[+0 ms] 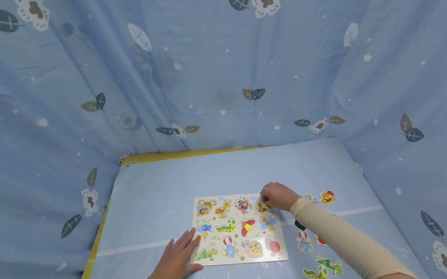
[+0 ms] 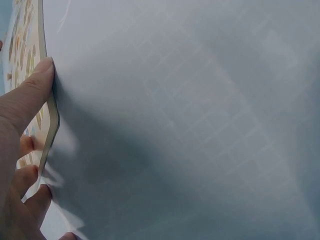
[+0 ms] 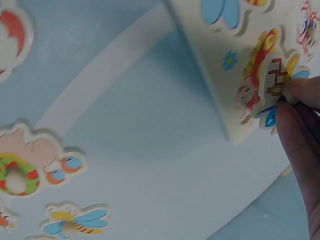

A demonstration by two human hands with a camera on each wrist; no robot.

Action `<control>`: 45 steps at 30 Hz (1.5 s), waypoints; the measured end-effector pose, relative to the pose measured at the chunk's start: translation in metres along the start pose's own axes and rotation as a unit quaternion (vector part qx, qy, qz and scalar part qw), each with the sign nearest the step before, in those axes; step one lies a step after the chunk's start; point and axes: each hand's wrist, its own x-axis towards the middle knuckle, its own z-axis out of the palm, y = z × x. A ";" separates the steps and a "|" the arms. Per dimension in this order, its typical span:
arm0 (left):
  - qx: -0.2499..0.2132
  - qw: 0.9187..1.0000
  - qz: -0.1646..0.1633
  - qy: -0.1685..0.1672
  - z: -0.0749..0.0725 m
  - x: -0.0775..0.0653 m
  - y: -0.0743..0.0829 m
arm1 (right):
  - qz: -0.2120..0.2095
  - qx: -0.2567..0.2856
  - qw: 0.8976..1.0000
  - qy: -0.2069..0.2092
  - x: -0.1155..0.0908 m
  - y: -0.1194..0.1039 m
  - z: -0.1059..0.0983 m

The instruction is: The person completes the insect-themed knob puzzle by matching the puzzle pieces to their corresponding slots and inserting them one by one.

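A pale wooden puzzle board point(image 1: 237, 238) with printed insect shapes lies on the blue-covered table. My left hand point(image 1: 177, 260) rests at its lower left corner, fingers spread; in the left wrist view the thumb point(image 2: 37, 82) presses against the board's edge. Over the top right corner my right hand point(image 1: 279, 196) pinches an insect puzzle piece point(image 3: 272, 80) between thumb and fingers. That piece is tilted above a printed red and yellow insect shape point(image 3: 259, 62), partly covering it. The fingers hide part of the piece, so its exact kind is unclear.
Loose insect pieces lie right of the board, among them a stag beetle piece point(image 1: 304, 241), a caterpillar piece point(image 1: 314, 275), a ladybug piece point(image 1: 328, 197) and a snail piece point(image 3: 30, 150). The right forearm hides some. Patterned blue curtain point(image 1: 213, 64) surrounds the table.
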 end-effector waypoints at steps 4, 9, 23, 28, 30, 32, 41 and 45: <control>-0.003 1.000 0.001 0.001 0.000 -0.001 -0.001 | -0.028 -0.014 1.000 0.001 0.008 -0.014 0.001; -0.012 1.000 -0.001 -0.004 -0.001 -0.001 0.000 | -0.040 -0.011 0.999 -0.007 0.014 -0.029 0.001; 0.000 1.000 -0.008 -0.014 0.000 0.000 0.000 | -0.100 -0.006 0.995 -0.025 0.019 -0.062 0.002; 0.008 1.000 -0.013 -0.012 0.001 0.002 -0.001 | -0.097 -0.012 0.995 -0.033 0.020 -0.063 0.007; 0.008 1.000 -0.011 -0.010 0.000 0.001 -0.001 | -0.096 -0.014 0.995 -0.036 0.019 -0.063 0.009; 0.007 1.000 -0.008 -0.006 -0.001 0.001 -0.002 | -0.100 -0.016 0.994 -0.037 0.020 -0.064 0.009; 0.002 1.000 -0.006 -0.006 -0.002 0.001 -0.004 | -0.142 -0.028 0.989 -0.029 0.026 -0.073 0.018; 0.003 1.000 -0.009 -0.008 -0.001 0.000 -0.001 | -0.161 -0.032 0.986 -0.025 0.029 -0.085 0.020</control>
